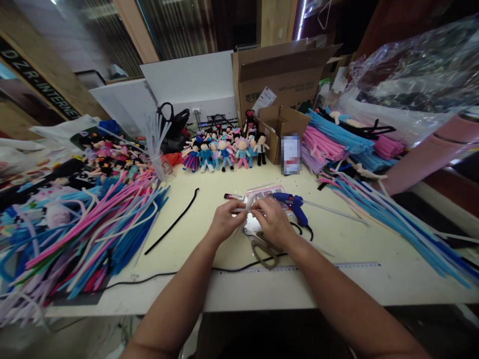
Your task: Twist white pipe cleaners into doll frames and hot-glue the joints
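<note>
a small white piece (249, 201) is pinched between a worker's bare hands at the center of a pale yellow worktop (179, 239). short and slim, it stands up from the fingertips, its tip toward 12 o'clock; the fingers cover its lower part, and its full shape cannot be told. the left hand (228, 219), at 8 o'clock of the piece, and the right hand (276, 223), at 4 o'clock, both have the grip closed on it.

a blue glue gun (295, 202) lies just beside the right hand at 3 o'clock, a long pale stick (333, 211) running from it. scissors (266, 252) rest at 5 o'clock, partly hidden by the right hand, their handles over a black cord (160, 275). a ruler (348, 265) lies near the worktop's near edge at 4 o'clock. a pink-edged packet (270, 190) sits at 1 o'clock, close behind the fingers, which block part of it. a black strip (172, 222) lies apart at 9 o'clock.

farther off, small dolls (224, 153) stand crowded at 11 o'clock, a cardboard box (268, 133) at 1. colored fuzzy stems (97, 224) heap at 9 o'clock; blue stems (396, 219) spread at 3, near a pink bottle (430, 149).
</note>
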Demonstrator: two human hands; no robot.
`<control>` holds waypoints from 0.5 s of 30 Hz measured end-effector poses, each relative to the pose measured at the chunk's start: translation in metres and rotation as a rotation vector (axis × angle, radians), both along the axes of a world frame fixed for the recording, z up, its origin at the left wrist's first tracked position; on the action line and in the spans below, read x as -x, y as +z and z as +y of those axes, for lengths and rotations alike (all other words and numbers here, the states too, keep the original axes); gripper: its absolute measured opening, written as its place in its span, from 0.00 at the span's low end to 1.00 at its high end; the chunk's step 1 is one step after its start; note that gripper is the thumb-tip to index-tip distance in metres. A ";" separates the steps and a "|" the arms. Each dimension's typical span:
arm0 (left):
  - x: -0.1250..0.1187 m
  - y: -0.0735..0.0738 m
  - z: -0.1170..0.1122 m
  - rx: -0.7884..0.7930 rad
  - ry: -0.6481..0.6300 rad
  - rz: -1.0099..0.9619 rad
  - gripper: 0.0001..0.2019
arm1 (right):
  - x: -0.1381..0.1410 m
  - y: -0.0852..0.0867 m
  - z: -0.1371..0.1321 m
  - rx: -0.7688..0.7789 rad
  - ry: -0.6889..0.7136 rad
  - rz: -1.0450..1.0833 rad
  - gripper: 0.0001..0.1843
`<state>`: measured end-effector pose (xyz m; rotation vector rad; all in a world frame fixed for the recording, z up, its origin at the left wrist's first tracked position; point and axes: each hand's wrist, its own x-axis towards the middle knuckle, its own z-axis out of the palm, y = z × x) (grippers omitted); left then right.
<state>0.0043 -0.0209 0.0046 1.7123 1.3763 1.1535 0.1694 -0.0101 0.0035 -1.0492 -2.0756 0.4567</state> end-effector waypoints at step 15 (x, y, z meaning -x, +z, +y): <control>0.007 -0.006 0.004 0.319 -0.163 -0.382 0.12 | -0.009 0.003 0.012 0.722 0.059 0.502 0.08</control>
